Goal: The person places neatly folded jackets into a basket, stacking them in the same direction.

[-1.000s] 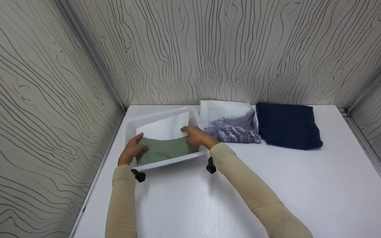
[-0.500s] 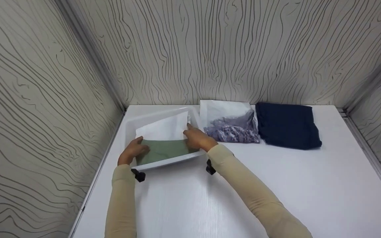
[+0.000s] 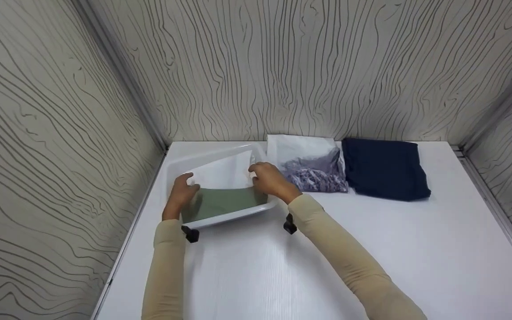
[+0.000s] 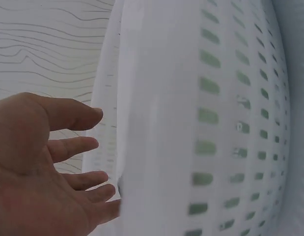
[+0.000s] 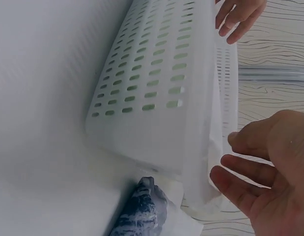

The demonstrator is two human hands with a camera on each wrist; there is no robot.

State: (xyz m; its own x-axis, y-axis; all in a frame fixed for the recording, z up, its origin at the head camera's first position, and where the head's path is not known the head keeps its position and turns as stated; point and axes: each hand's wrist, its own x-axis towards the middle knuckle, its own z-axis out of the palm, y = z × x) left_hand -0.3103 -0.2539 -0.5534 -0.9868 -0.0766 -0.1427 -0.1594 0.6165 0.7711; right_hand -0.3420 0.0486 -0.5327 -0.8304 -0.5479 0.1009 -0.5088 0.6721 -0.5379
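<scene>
A white plastic basket (image 3: 227, 217) with slotted walls stands at the back left of the table. Inside it lies a green folded cloth (image 3: 225, 203) with a white sheet or bag part (image 3: 225, 172) behind it. My left hand (image 3: 181, 194) hovers over the basket's left side, its fingers (image 4: 85, 179) spread and holding nothing. Over the right side is my right hand (image 3: 274, 181); in the right wrist view its thumb and fingers (image 5: 245, 169) stand apart beside the rim with nothing between them. The basket wall (image 4: 156, 118) shows green through its slots.
Right of the basket lies a clear-fronted bag (image 3: 302, 149) holding a purple patterned cloth (image 3: 316, 173). Beside that is a dark navy folded cloth (image 3: 385, 169). Wood-patterned panels (image 3: 256, 71) enclose the white table (image 3: 371, 235) at the back and sides.
Both hands have come off the green cloth and lifted slightly, their fingers loosening. The green cloth lies a little lower in the basket than a second ago.
</scene>
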